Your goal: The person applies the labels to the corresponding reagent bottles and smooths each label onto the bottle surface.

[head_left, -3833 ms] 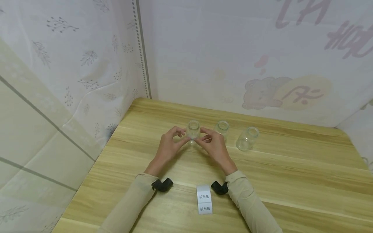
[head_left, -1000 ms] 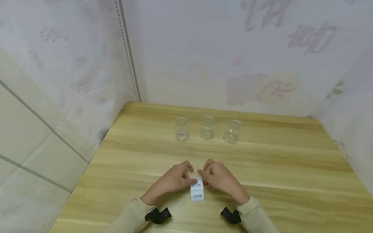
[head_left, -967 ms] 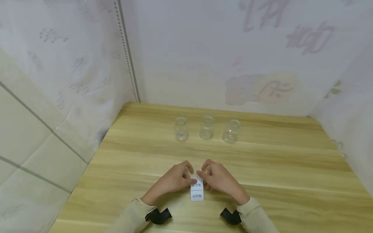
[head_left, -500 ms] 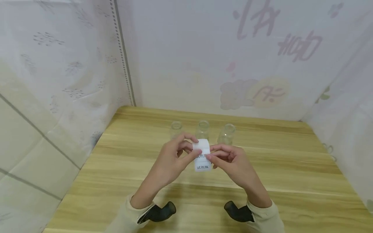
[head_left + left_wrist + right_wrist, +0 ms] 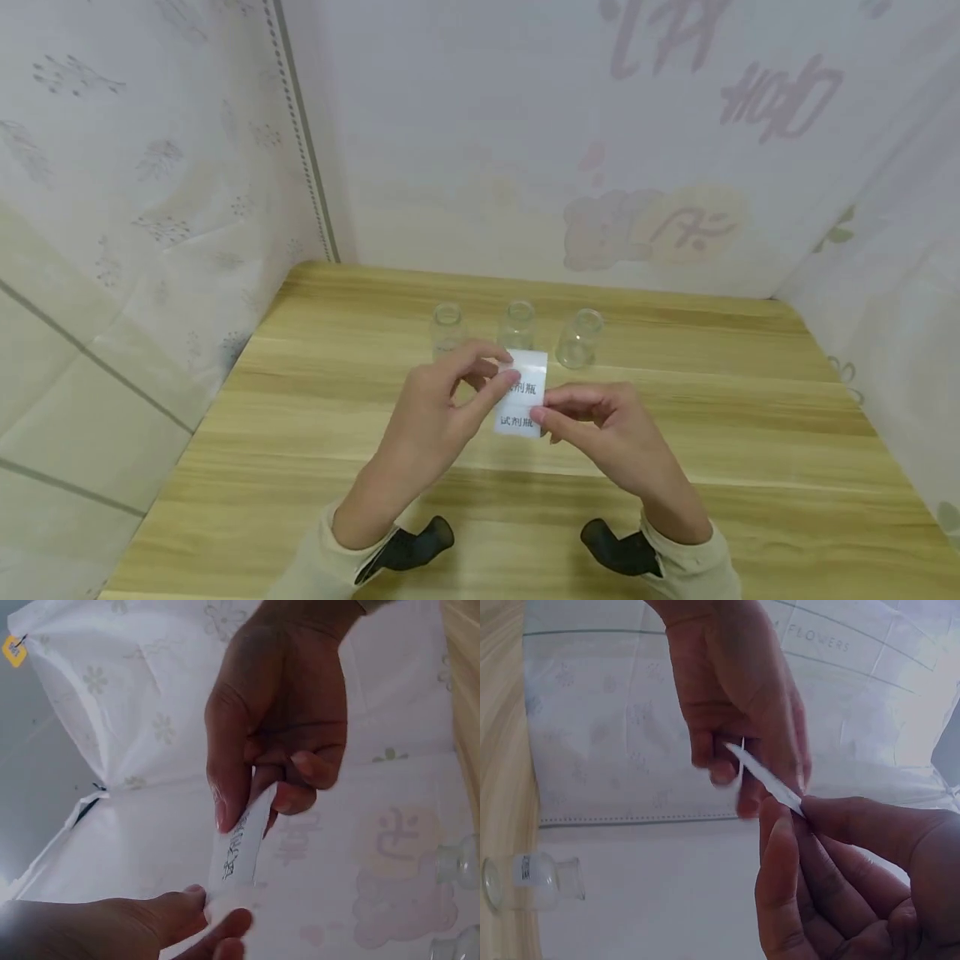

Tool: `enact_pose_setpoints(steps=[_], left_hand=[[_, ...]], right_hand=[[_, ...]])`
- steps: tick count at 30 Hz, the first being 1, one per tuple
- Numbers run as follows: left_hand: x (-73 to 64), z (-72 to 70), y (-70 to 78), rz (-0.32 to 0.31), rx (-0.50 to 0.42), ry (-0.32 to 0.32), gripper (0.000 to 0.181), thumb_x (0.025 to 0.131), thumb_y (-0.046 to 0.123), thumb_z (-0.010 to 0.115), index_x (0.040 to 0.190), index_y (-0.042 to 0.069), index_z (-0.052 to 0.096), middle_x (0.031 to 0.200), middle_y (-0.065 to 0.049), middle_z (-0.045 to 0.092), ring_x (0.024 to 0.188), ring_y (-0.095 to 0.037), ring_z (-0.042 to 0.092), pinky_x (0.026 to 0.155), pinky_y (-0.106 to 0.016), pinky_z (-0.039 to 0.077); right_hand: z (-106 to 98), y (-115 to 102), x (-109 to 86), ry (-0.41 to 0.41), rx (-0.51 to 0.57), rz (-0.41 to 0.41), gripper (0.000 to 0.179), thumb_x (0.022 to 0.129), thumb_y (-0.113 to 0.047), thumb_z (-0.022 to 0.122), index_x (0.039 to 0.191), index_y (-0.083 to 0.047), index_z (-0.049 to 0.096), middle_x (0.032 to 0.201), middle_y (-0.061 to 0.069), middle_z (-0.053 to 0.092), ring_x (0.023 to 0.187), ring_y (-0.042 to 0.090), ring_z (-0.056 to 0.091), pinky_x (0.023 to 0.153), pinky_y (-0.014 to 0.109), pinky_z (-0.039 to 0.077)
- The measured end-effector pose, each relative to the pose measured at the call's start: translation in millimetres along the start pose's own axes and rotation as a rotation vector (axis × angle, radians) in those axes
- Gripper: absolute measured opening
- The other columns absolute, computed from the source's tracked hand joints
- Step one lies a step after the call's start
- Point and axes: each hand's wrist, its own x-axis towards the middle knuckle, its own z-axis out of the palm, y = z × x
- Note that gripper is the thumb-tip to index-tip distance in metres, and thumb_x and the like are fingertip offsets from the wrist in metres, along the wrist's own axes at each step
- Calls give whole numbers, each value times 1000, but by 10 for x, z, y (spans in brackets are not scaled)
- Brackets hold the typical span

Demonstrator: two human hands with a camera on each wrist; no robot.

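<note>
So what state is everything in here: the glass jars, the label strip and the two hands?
Label strip: held up off the table, two printed labels on it.
Left hand: pinching the strip's upper part.
Right hand: pinching its lower right edge.
Left jar: upright, lidless, label on it.
Middle jar: upright, lidless, partly hidden.
Right jar: upright, lidless, no label visible.

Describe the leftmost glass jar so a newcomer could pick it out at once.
On the wooden table, three clear glass jars stand in a row near the far edge. The leftmost jar is partly hidden behind the left hand. It is the only one on which a label shows, plainest in the right wrist view.
</note>
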Motion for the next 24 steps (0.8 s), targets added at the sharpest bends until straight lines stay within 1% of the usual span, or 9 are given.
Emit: enact_pose_setpoints(steps=[2, 4, 5, 7, 9, 11, 16, 20, 24], left_hand=[[-8, -5, -16, 85, 75, 30, 11, 93, 14, 80, 101, 14, 73, 79, 6, 71, 67, -5, 59, 57, -24, 45], [-16, -12, -20, 204, 134, 49, 11, 89, 12, 84, 96, 12, 76, 79, 5, 70, 68, -7, 59, 59, -23, 47], [-19, -14, -13, 267, 150, 46, 12, 86, 10, 85, 94, 11, 77, 80, 4, 70, 70, -8, 59, 61, -24, 48], [-23, -12, 2, 378, 170, 18, 14, 83, 8, 88, 92, 9, 78, 85, 3, 71, 76, -11, 61, 67, -25, 49], [-25, 3, 6, 447, 199, -12, 14, 82, 8, 88, 93, 9, 79, 90, 2, 73, 82, -13, 63, 72, -26, 50], [-25, 15, 3, 473, 223, -28, 16, 82, 8, 89, 95, 8, 80, 93, 2, 75, 84, -14, 64, 74, -27, 50], [-22, 18, -7, 482, 232, -57, 16, 80, 8, 89, 95, 8, 82, 93, 2, 77, 86, -14, 65, 75, -27, 50], [-17, 24, -17, 492, 225, -73, 17, 80, 8, 89, 96, 7, 83, 92, 1, 78, 86, -14, 65, 75, -27, 50], [-17, 13, -25, 499, 220, -90, 18, 79, 7, 89, 96, 8, 83, 92, 2, 78, 86, -13, 65, 75, -26, 49]], right_hand=[[-6, 0, -9, 20, -4, 17, 9, 95, -2, 73, 101, 1, 78, 89, 8, 76, 68, 20, 69, 65, 33, 58], [-14, -2, -19, 37, 1, 28, 9, 95, -2, 73, 101, 1, 79, 92, 9, 77, 66, 21, 70, 65, 34, 59], [-18, -4, -24, 44, 2, 29, 9, 95, -2, 73, 101, 1, 79, 93, 9, 77, 66, 21, 70, 65, 34, 59], [-21, -7, -34, 50, 8, 12, 9, 95, -2, 73, 100, 1, 79, 92, 10, 77, 66, 21, 70, 65, 34, 59], [-22, -7, -45, 51, 8, -18, 8, 95, -1, 72, 99, 0, 79, 91, 9, 77, 67, 21, 70, 65, 34, 59], [-19, -5, -56, 51, 2, -45, 8, 95, -1, 73, 99, -2, 80, 89, 7, 77, 69, 20, 70, 65, 33, 59], [-30, -8, -73, 36, -18, -105, 11, 96, 0, 72, 100, -4, 81, 92, 3, 78, 79, 16, 70, 69, 31, 58], [-41, 7, -69, 16, -16, -186, 13, 95, 4, 71, 102, -1, 81, 96, 6, 79, 85, 12, 72, 71, 26, 57], [-48, 35, -61, -15, 4, -267, 15, 93, 10, 70, 101, 3, 80, 95, 10, 79, 85, 11, 71, 70, 24, 56]])
